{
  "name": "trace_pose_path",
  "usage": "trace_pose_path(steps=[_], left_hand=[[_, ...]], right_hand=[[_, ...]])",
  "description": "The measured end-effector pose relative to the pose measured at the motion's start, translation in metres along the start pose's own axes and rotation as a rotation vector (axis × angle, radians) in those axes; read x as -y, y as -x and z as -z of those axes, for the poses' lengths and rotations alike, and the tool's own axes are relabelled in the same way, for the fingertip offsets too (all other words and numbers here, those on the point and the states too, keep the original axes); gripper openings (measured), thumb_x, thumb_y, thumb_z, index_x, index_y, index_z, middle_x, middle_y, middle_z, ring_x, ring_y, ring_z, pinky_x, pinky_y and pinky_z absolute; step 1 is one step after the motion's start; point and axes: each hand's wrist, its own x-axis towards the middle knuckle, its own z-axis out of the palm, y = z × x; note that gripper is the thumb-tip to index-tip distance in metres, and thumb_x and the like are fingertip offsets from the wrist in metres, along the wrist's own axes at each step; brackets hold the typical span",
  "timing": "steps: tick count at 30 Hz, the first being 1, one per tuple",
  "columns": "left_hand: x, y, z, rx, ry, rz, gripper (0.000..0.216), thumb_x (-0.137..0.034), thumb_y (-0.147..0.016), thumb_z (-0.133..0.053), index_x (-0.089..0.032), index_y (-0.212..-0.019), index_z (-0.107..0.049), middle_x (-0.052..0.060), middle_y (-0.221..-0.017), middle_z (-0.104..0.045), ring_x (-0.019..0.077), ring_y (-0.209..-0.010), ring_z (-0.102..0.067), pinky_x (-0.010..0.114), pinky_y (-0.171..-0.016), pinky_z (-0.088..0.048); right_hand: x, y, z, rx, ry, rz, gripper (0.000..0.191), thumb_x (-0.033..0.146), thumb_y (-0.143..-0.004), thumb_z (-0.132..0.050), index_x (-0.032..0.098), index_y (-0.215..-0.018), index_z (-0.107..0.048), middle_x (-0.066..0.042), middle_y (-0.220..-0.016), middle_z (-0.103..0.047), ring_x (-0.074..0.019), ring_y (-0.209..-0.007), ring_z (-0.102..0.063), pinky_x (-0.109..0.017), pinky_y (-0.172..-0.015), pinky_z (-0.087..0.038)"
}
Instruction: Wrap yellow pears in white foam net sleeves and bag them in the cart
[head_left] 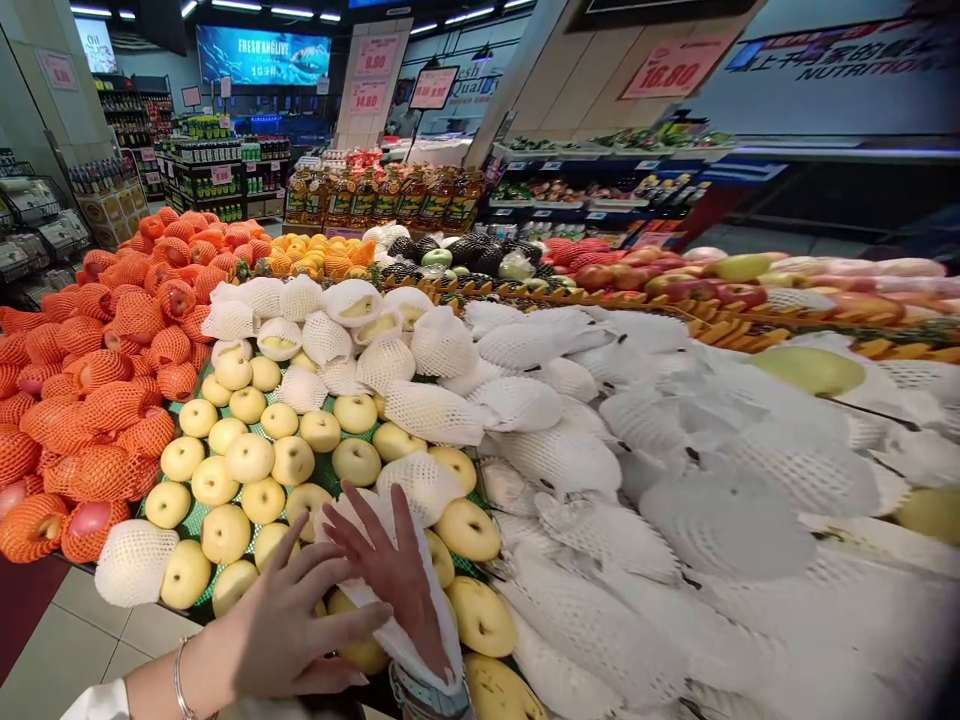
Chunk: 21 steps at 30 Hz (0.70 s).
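My right hand [390, 570] points up with its fingers spread, and a white foam fruit net [444, 640] is stretched round its back and wrist. A watch band shows at that wrist. My left hand [277, 630], with a thin bracelet, reaches in from the lower left. Its fingers lie stretched out against the net and the right palm. Both hands hover over the front edge of a pile of bare yellow pears [247, 458]. One pear [364, 655] lies just under the left fingers.
Red apples in orange nets [97, 400] are heaped to the left. Fruit in white nets [562, 450] covers the middle and right of the stand. Oranges [322, 255], dark avocados [465, 250] and oil bottles [375, 200] stand behind. Tiled floor [67, 640] lies at the lower left.
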Motion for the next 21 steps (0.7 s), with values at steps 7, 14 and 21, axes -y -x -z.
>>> trace_pose_path(steps=[7,14,21], left_hand=[[0.005,0.017,-0.011,0.062,0.140,-0.012,0.047,-0.051,-0.102,-0.034,-0.018,-0.105,-0.066,0.000,-0.067,-0.067,0.0154,-0.064,-0.065,0.043,-0.118,-0.038],[0.013,0.039,0.009,0.100,0.222,0.056,0.054,-0.053,-0.099,-0.046,-0.021,-0.142,-0.045,0.018,-0.139,-0.058,0.0293,-0.134,-0.051,0.053,-0.120,-0.030],[0.090,0.092,0.051,-0.042,-0.100,0.644,0.032,-0.029,-0.102,-0.042,-0.020,-0.130,-0.053,0.014,-0.131,-0.062,0.0277,-0.123,-0.057,0.050,-0.108,-0.045]], right_hand=[[-0.040,0.001,0.012,0.077,0.004,0.100,0.120,0.075,-0.035,-0.088,0.045,-0.144,-0.048,-0.009,-0.150,-0.052,-0.0245,-0.102,-0.068,-0.038,-0.081,-0.056],[-0.027,0.011,-0.003,-0.089,-0.021,-0.125,0.076,0.069,-0.067,-0.078,0.047,-0.136,-0.055,-0.004,-0.152,-0.051,-0.0307,-0.134,-0.053,-0.058,-0.112,-0.037],[-0.031,0.020,0.001,-0.094,-0.023,-0.180,0.048,0.064,-0.082,-0.067,0.049,-0.127,-0.063,-0.003,-0.145,-0.059,-0.0339,-0.127,-0.060,-0.063,-0.108,-0.041]])
